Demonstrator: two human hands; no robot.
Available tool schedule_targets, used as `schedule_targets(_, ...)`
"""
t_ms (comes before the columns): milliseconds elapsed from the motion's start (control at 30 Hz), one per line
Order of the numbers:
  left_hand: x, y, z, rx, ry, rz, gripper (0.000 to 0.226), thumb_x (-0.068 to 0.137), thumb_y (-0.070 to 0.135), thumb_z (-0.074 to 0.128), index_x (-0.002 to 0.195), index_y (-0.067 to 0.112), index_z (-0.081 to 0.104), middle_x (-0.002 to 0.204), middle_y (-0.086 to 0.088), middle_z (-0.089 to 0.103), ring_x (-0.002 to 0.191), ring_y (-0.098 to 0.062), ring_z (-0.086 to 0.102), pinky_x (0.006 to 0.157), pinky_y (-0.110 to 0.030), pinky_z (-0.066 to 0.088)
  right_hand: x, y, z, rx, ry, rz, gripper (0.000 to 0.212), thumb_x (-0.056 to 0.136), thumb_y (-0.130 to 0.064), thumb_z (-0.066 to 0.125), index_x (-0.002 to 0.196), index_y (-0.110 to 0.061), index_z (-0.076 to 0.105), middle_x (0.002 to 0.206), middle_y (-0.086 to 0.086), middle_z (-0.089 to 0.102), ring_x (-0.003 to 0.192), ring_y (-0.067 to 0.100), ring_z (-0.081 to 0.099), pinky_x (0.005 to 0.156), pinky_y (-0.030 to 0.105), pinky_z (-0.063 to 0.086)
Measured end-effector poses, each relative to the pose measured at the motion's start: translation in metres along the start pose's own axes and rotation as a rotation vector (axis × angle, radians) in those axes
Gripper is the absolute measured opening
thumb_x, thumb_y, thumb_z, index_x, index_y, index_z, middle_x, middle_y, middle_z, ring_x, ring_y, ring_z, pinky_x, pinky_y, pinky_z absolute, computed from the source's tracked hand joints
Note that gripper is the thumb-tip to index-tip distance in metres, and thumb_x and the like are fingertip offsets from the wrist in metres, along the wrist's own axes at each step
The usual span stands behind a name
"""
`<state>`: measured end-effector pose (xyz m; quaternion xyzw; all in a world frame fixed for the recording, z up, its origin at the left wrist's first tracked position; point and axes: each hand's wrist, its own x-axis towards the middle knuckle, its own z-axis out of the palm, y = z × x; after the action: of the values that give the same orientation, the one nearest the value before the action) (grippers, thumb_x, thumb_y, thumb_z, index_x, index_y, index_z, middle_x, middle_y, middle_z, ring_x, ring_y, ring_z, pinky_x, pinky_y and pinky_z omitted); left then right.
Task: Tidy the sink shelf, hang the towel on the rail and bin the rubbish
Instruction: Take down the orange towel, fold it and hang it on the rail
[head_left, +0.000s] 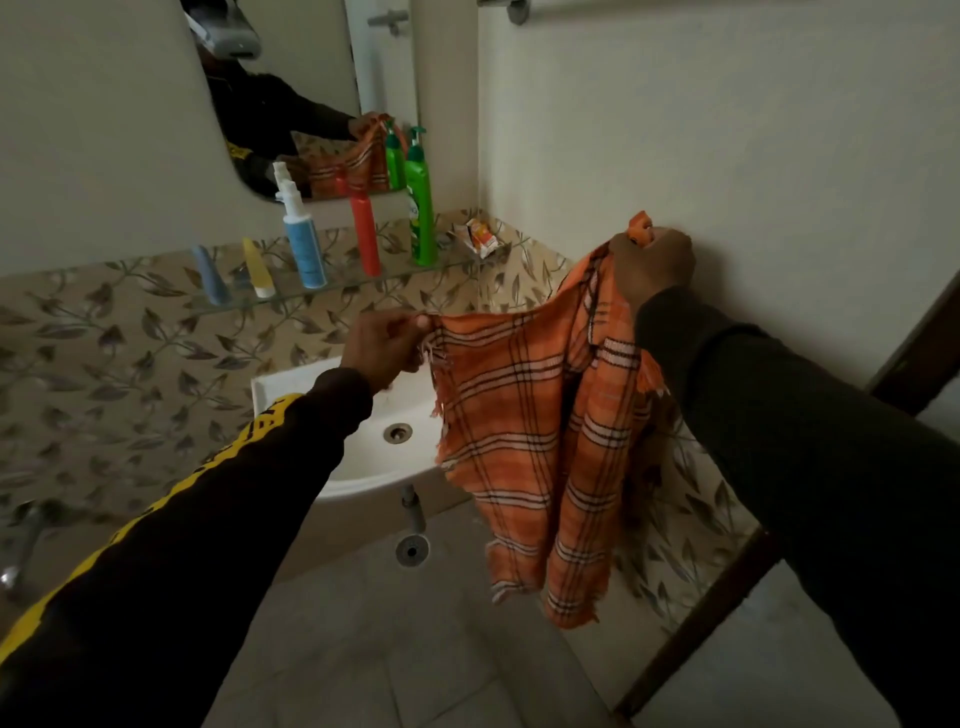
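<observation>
An orange checked towel (524, 447) hangs spread in the air in front of the sink. My left hand (387, 348) pinches its left corner and my right hand (652, 265) is closed on its right corner, held higher near the wall. The metal towel rail (727, 6) runs along the top edge of the view, far above both hands. On the glass shelf (467, 265) stand a blue tube (210, 275), a yellow tube (258, 270), a white spray bottle (304, 239), a red bottle (363, 234) and a green pump bottle (421, 208). A crumpled wrapper (480, 236) lies at the shelf's right end.
The white sink (363, 452) sits below the shelf with its drain pipe underneath. A mirror (311, 93) hangs above the shelf. A dark door frame (727, 597) stands on the right. The floor is grey tile.
</observation>
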<state>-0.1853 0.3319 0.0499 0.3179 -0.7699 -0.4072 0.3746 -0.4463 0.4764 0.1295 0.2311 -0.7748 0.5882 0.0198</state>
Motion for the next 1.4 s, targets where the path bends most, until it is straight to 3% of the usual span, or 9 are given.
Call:
schedule_targets(100, -0.002, 0.006, -0.001, -0.265, -0.287, -0.243, 0.016, 0.096, 0.022, 0.059, 0.088, 0.016, 0.071, 0.062, 0.001, 0.06, 0.051, -0.008, 0.054, 0.05, -0.02, 0.051, -0.001, -0.002, 0.004, -0.049, -0.086, 0.009, 0.031, 0.084, -0.023, 0.065, 0.058, -0.018, 0.05, 0.064, -0.002, 0.055, 0.067, 0.019, 0.056, 0.057, 0.024, 0.044)
schedule_targets(200, -0.002, 0.007, -0.003, -0.558, -0.573, -0.411, 0.017, 0.097, 0.022, 0.052, 0.098, 0.013, 0.066, 0.076, 0.0, 0.065, 0.062, -0.01, 0.059, 0.058, -0.022, 0.054, -0.001, 0.002, 0.008, -0.086, -0.144, -0.003, 0.029, 0.081, -0.022, 0.068, 0.058, -0.018, 0.051, 0.061, -0.002, 0.053, 0.07, 0.024, 0.059, 0.061, 0.029, 0.045)
schedule_targets(300, 0.002, 0.014, 0.0, -0.703, -0.681, -0.384, 0.017, 0.092, 0.025, 0.056, 0.093, 0.015, 0.069, 0.085, -0.004, 0.068, 0.074, -0.015, 0.066, 0.068, -0.027, 0.057, -0.001, 0.0, 0.01, -0.176, -0.243, -0.047, 0.026, 0.079, -0.029, 0.08, 0.095, -0.01, 0.073, 0.103, 0.012, 0.072, 0.106, 0.029, 0.067, 0.092, 0.034, 0.054)
schedule_targets(367, 0.006, 0.021, 0.006, -0.731, -0.684, -0.347, 0.016, 0.092, 0.027, 0.057, 0.095, 0.015, 0.067, 0.091, -0.006, 0.066, 0.081, -0.018, 0.064, 0.074, -0.029, 0.056, -0.002, -0.006, 0.01, -0.15, -0.209, -0.055, 0.05, 0.077, -0.031, 0.084, 0.118, -0.007, 0.069, 0.126, 0.01, 0.068, 0.119, 0.025, 0.063, 0.102, 0.03, 0.05)
schedule_targets(667, 0.019, 0.04, 0.032, -0.74, -0.421, -0.31, 0.023, 0.099, 0.025, 0.052, 0.085, 0.011, 0.066, 0.077, -0.005, 0.067, 0.068, -0.016, 0.064, 0.067, -0.029, 0.058, -0.004, -0.004, 0.009, -0.126, -0.168, -0.104, 0.036, 0.068, -0.038, 0.091, 0.089, -0.012, 0.077, 0.093, 0.003, 0.077, 0.086, 0.014, 0.071, 0.086, 0.028, 0.058)
schedule_targets(967, 0.02, 0.048, 0.033, -0.839, -0.324, -0.434, 0.023, 0.099, 0.021, 0.051, 0.083, 0.008, 0.061, 0.066, -0.004, 0.063, 0.055, -0.015, 0.06, 0.057, -0.025, 0.055, -0.008, -0.004, 0.015, -0.209, -0.45, -0.048, 0.019, 0.062, -0.006, 0.074, 0.08, 0.001, 0.075, 0.088, 0.012, 0.075, 0.082, 0.023, 0.068, 0.081, 0.04, 0.061)
schedule_targets(1100, 0.016, 0.047, 0.036, -0.751, -0.331, -0.422, 0.023, 0.1, 0.02, 0.05, 0.083, 0.008, 0.058, 0.063, -0.006, 0.061, 0.051, -0.015, 0.059, 0.053, -0.025, 0.053, -0.013, -0.007, 0.024, -0.255, -0.711, -0.067, 0.025, 0.082, -0.004, 0.067, 0.105, 0.004, 0.072, 0.088, 0.008, 0.07, 0.081, 0.019, 0.063, 0.075, 0.034, 0.056)
schedule_targets(1167, 0.014, 0.048, 0.039, -0.698, -0.369, -0.408, 0.02, 0.101, 0.019, 0.049, 0.086, 0.008, 0.056, 0.067, -0.008, 0.058, 0.051, -0.015, 0.059, 0.052, -0.025, 0.054, -0.018, -0.01, 0.027, -0.218, -0.836, -0.097, 0.017, 0.082, 0.002, 0.066, 0.098, 0.0, 0.07, 0.089, 0.007, 0.069, 0.085, 0.021, 0.065, 0.08, 0.038, 0.058)
schedule_targets(1400, 0.008, 0.051, 0.051, -0.677, -0.552, -0.325, 0.02, 0.104, 0.014, 0.041, 0.09, 0.011, 0.055, 0.084, -0.009, 0.06, 0.072, -0.017, 0.058, 0.07, -0.028, 0.053, -0.031, -0.024, 0.038, -0.115, -1.012, -0.163, 0.032, 0.075, 0.015, 0.068, 0.089, -0.012, 0.056, 0.082, 0.006, 0.061, 0.075, 0.019, 0.059, 0.069, 0.035, 0.052)
